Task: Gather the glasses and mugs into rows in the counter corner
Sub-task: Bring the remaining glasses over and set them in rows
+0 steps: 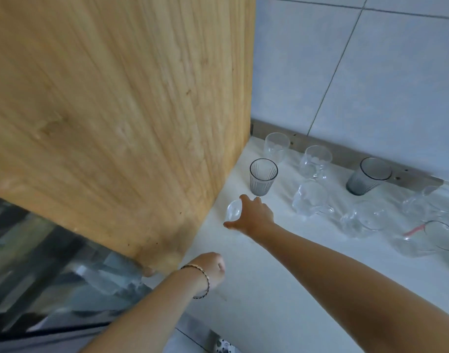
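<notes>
The right hand (254,215) has its fingers wrapped around a clear glass (233,211), holding it over the white counter (269,289) right by the wooden cabinet side (116,110), just in front of a ribbed tumbler (262,176). The left hand (213,270) is curled into a loose fist near the counter edge, holding nothing. More glasses and mugs sit along the tiled wall (371,72).
</notes>
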`<action>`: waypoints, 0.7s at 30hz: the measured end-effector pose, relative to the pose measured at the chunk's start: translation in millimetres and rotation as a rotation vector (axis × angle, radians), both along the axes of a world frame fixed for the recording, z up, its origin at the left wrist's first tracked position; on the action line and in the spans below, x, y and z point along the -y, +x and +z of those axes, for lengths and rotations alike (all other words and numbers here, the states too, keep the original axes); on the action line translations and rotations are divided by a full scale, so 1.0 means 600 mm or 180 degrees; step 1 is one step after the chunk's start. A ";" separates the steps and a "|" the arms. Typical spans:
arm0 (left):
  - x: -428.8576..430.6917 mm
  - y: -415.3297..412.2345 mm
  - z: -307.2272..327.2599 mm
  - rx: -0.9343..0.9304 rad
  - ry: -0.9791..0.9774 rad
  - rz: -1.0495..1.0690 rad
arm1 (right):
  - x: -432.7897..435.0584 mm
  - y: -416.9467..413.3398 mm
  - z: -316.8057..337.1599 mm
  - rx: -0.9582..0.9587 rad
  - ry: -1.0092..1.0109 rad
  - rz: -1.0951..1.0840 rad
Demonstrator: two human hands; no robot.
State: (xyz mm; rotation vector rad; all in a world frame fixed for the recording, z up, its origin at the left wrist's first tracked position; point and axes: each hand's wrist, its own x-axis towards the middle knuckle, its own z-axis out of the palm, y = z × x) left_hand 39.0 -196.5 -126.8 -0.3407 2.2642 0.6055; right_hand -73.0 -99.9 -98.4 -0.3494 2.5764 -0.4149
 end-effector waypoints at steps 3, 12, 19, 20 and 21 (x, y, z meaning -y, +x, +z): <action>0.021 -0.003 -0.012 0.0000 0.0085 -0.0144 | 0.024 0.008 -0.015 0.0004 0.0108 -0.0227; -0.003 -0.049 -0.014 -0.0017 0.0082 -0.0765 | -0.033 0.028 0.005 0.0300 0.0250 -0.0361; -0.163 -0.100 0.011 -0.0207 -0.0023 -0.1888 | -0.291 0.098 0.055 0.0711 0.0712 -0.0762; -0.197 -0.104 0.017 -0.0217 -0.0007 -0.2050 | -0.337 0.117 0.059 0.0729 0.0704 -0.0953; -0.233 -0.106 0.025 -0.0227 0.0008 -0.2202 | -0.385 0.138 0.061 0.0738 0.0691 -0.1168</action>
